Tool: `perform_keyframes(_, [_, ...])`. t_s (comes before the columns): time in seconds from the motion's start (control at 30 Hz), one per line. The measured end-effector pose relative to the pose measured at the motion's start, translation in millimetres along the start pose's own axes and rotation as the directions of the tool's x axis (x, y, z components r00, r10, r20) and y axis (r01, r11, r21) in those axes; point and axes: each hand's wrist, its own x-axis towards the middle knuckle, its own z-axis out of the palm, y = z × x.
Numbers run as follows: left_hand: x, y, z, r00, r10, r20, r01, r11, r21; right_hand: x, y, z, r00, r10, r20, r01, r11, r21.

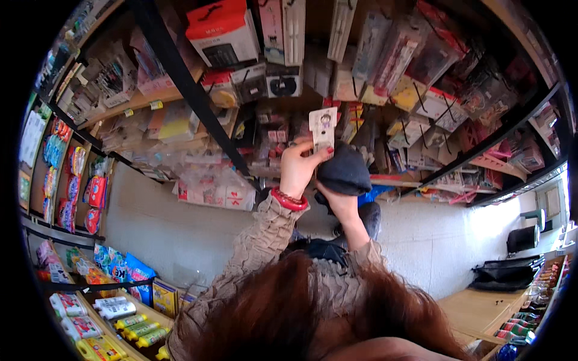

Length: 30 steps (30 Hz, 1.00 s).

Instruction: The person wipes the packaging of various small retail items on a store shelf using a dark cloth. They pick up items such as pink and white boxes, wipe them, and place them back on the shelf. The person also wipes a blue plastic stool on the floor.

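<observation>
In front of the shelves, my left hand (298, 165), with a red bracelet (289, 200) at the wrist, pinches a small cream card (324, 127) between thumb and fingers. A little cartoon figure is printed on the card, which stands upright above the fingers. Just right of it, my right hand (342, 204) grips a bundled dark cloth (345, 170) from below. Most of the right fingers are hidden behind the cloth. The cloth lies close against the card's lower end.
Shelves of packaged goods rise ahead, with hanging packs (398, 57) on hooks and a red-and-white box (223, 34). A black upright post (192, 90) crosses at left. Snack bags (96, 192) and yellow bottles (144, 331) line the left. A wooden counter (481, 310) stands at lower right.
</observation>
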Motion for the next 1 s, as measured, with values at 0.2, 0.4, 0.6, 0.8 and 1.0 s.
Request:
perform_keyframes(0.2, [15,54,-28,0.997,-0.062,-0.047,0.048,0.968,-0.245,6,4,-7,0.997,-0.048,0.052,0.052,0.996,-0.071])
perform_keyframes(0.4, [24,78,-32,1.000,-0.021,0.022,0.023,0.992,-0.124,-4,2,-9,0.995,0.081,0.066,-0.088,0.990,0.113])
perform_keyframes(0.6, [101,124,-41,0.992,0.128,-0.017,-0.129,0.989,-0.076,-16,2,-4,0.944,0.329,-0.005,-0.306,0.886,0.349])
perform_keyframes(0.8, [149,126,-48,0.990,0.117,0.077,-0.108,0.989,-0.104,-29,29,-2,0.877,0.470,-0.102,-0.360,0.782,0.508])
perform_keyframes(1.0, [156,110,-47,0.993,0.035,0.116,-0.029,0.998,-0.053,-30,36,-7,0.846,0.530,-0.066,-0.417,0.732,0.539])
